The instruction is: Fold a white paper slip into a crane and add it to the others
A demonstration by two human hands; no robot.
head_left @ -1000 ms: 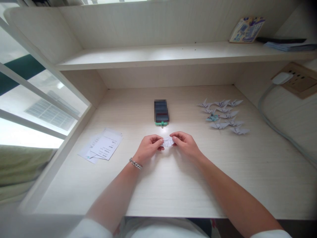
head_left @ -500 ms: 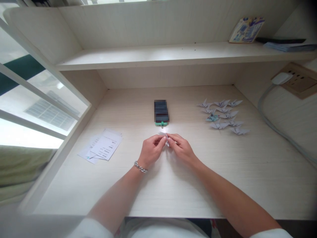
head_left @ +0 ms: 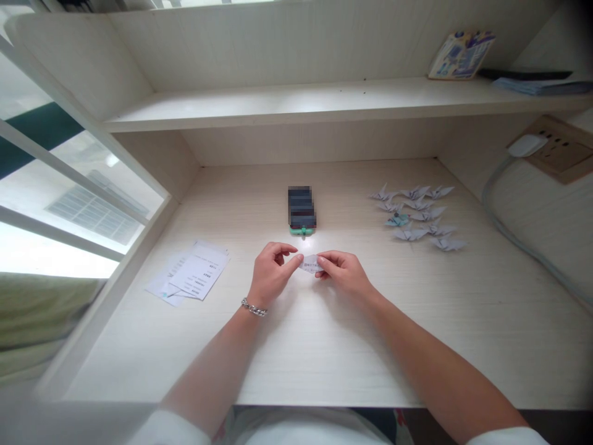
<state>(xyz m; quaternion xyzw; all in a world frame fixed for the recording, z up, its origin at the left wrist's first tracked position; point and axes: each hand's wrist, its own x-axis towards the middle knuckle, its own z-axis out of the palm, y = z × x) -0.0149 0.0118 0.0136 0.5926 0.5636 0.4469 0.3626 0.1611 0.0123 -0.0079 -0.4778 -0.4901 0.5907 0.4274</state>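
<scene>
A small folded piece of white printed paper (head_left: pixel 310 264) is held between both hands just above the desk (head_left: pixel 324 346). My left hand (head_left: pixel 270 275), with a silver bracelet on its wrist, pinches the paper's left end with thumb and forefinger. My right hand (head_left: pixel 345 272) pinches its right end, fingers curled. Both hands hover in front of a dark phone (head_left: pixel 302 209) lying on the desk.
Several folded paper cranes (head_left: pixel 419 216) lie in a cluster at the right. A stack of printed paper slips (head_left: pixel 192 275) rests at the left. A grey cable (head_left: pixel 514 238) runs from a wall socket plug (head_left: pixel 527 146). A shelf (head_left: pixel 324 102) above holds a colourful card (head_left: pixel 461 55).
The hands had come together over the paper half a second ago; now they have drawn slightly apart and the paper lies flatter between them.
</scene>
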